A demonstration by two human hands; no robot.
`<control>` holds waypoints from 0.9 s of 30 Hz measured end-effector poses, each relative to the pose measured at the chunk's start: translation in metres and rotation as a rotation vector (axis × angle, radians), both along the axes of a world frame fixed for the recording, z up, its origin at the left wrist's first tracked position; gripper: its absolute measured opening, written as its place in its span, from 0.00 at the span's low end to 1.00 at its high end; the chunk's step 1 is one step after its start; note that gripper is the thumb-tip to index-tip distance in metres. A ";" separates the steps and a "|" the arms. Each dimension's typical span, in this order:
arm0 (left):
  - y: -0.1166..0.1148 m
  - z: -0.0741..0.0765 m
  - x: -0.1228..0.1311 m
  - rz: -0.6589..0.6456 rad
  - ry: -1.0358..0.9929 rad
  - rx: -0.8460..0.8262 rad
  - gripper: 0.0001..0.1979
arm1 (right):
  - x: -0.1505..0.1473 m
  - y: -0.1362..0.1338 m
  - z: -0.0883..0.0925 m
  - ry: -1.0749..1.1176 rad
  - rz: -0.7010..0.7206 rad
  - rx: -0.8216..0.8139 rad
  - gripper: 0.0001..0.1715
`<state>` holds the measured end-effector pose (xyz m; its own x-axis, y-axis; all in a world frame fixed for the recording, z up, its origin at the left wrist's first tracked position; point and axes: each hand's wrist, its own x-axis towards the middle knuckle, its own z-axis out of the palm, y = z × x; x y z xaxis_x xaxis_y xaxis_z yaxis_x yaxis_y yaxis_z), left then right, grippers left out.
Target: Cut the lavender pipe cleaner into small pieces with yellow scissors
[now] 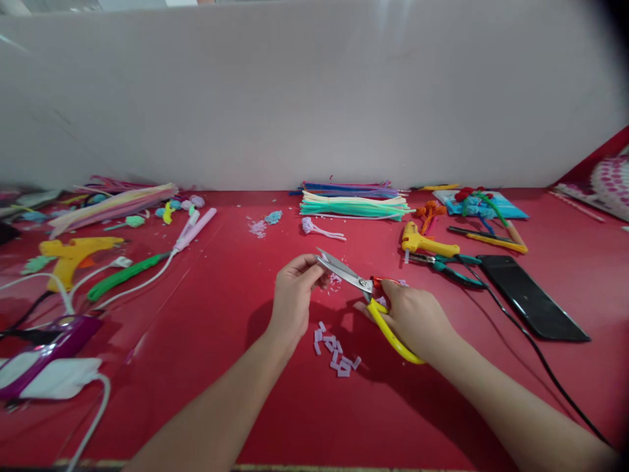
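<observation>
My right hand (pixel 415 318) grips yellow-handled scissors (pixel 361 288), blades pointing left and slightly open. My left hand (pixel 293 292) is pinched shut right at the blade tips, holding a small lilac pipe-cleaner piece that is mostly hidden by my fingers. Below the hands, several short lilac cut pieces (pixel 335 354) lie scattered on the red table (pixel 221 393). A few lilac flecks sit just under the blades.
A stack of coloured pipe cleaners (pixel 354 200) lies at the back centre; a yellow glue gun (pixel 427 242), teal pliers (pixel 452 265), a black phone (pixel 533 298) and a cable lie right. Left: another glue gun (pixel 73 255), green tool (pixel 125 275), pink straightener (pixel 194 229), purple device (pixel 44 357).
</observation>
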<state>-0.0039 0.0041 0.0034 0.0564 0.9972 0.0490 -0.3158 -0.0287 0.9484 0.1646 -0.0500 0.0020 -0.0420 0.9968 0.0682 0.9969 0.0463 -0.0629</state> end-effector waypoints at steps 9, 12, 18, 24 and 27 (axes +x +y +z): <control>0.000 0.000 -0.001 0.005 -0.012 -0.028 0.02 | 0.001 -0.001 -0.006 -0.032 0.027 0.046 0.23; 0.000 0.000 -0.001 0.008 -0.016 -0.030 0.02 | 0.002 -0.001 -0.008 -0.046 0.036 0.062 0.20; 0.000 0.000 -0.001 0.010 -0.018 -0.043 0.03 | 0.002 -0.001 -0.008 -0.043 0.052 0.066 0.20; -0.001 0.002 -0.001 0.009 -0.009 -0.035 0.03 | 0.003 0.000 -0.004 -0.036 0.023 0.008 0.22; -0.001 0.003 -0.001 -0.004 0.005 -0.021 0.04 | 0.004 0.001 -0.002 -0.015 0.007 -0.013 0.24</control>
<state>-0.0051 0.0033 0.0067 0.0602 0.9978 0.0282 -0.3113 -0.0081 0.9503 0.1686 -0.0491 0.0000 -0.0497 0.9973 0.0548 0.9974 0.0524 -0.0488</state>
